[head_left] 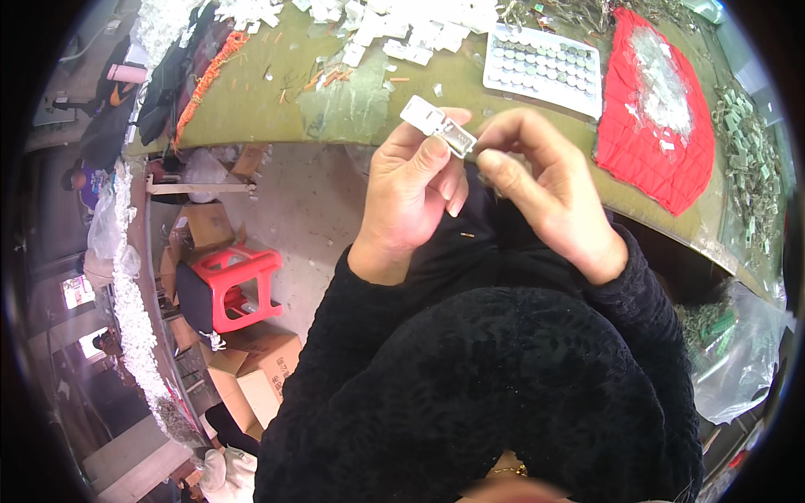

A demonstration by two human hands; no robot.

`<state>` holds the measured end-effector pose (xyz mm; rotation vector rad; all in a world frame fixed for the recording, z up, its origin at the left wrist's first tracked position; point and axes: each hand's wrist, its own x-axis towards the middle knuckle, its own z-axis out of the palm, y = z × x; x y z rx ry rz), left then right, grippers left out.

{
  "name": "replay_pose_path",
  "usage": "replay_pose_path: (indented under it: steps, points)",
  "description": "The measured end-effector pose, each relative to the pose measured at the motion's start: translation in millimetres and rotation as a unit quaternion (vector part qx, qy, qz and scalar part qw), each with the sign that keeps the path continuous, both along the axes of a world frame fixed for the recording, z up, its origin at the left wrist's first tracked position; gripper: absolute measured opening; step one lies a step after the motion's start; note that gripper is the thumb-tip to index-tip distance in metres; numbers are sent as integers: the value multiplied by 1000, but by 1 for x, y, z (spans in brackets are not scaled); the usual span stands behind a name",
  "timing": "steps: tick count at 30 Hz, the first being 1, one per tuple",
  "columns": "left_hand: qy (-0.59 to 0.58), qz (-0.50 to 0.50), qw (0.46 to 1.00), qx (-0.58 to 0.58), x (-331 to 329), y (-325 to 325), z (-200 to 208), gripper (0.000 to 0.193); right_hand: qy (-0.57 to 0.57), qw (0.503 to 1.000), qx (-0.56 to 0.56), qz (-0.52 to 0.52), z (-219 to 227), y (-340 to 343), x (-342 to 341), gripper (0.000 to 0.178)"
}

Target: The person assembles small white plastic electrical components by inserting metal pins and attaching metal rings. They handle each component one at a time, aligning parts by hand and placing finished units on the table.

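Observation:
My left hand point(401, 189) is closed around a small white plastic casing point(434, 123), thumb across its front. The casing is tilted, with a flat white part at its upper end and a framed hollow at its lower end. Close by that lower end is my right hand point(553, 180), fingers bent and thumb and forefinger drawn together. Anything between those fingertips is too small or hidden to make out. Beyond the hands, a white tray point(545, 102) holds rows of round silver discs point(541, 63) on the table point(335, 109).
White plastic pieces point(394, 29) are heaped at the table's far side. On the right lie a red cloth point(616, 134) bearing clear bits point(658, 75), and green circuit boards with wires point(746, 142). A red stool point(239, 285) and cardboard boxes point(260, 369) stand on the floor at left.

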<state>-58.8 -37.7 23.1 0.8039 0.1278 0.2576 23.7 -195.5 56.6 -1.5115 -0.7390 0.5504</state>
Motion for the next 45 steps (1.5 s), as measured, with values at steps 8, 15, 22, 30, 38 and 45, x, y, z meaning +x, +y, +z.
replay_pose_path:
  steps: [8,15,22,30,38,45]
  points:
    - [6,-62,985,163,-7,-4,11,37,72,997,12,20,10,5,-1,28]
    - [-6,-111,992,54,-4,-7,-2,40,-2,1000,-11,-8,4,-4,8,24]
    - [10,-154,985,-74,14,4,-12,39,-353,900,-171,-189,-14,-42,105,10]
    - [69,-149,983,-82,30,2,-10,44,-501,831,-204,-130,-26,-45,113,12]
    - [50,-156,978,-128,38,-2,-12,34,-354,913,-180,-90,-18,-40,126,15]
    - [66,-139,981,-119,39,-3,-10,32,-418,878,-219,-83,-21,-41,124,15]
